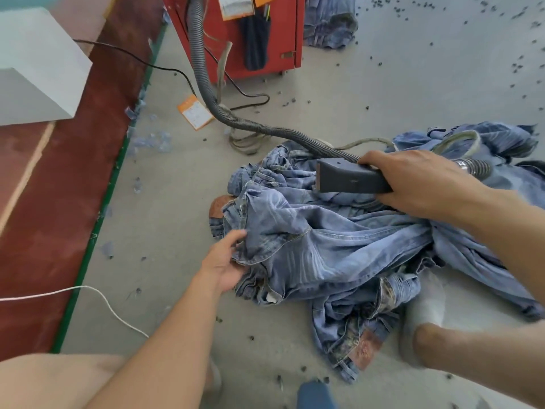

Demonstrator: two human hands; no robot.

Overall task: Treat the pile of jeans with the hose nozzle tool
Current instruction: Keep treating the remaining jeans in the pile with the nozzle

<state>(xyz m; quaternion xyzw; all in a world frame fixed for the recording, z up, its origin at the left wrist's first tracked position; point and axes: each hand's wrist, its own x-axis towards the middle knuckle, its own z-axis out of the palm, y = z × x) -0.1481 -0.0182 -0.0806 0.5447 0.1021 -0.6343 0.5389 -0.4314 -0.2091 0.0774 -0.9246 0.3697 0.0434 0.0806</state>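
— Gripping the nozzle [351,180], is it, that right hand [418,184]?

— Yes, fingers wrapped round the dark grey body, with its flat mouth pointing toward nine o'clock just above the pile of jeans [339,246]. The ribbed hose [212,95] loops back from it over the floor [383,84] to the red cabinet [236,33] at twelve o'clock.

— And the left hand [227,261]?

— At the nine o'clock edge of the pile, thumb on top of a fold of denim and fingers tucked beneath it (a loose hold, but a hold).

— Where does the pile lie?

— On the pale floor, in the middle of the view, spreading toward three o'clock. A brown waistband patch shows at its five o'clock end, beside a foot in a white sock [424,308].

— Anything else about?

— An orange tag [194,112] lies on the floor at eleven o'clock, a white cord [97,293] runs in from nine o'clock, and dark scraps are scattered toward two o'clock. More jeans [330,22] sit heaped behind the cabinet.
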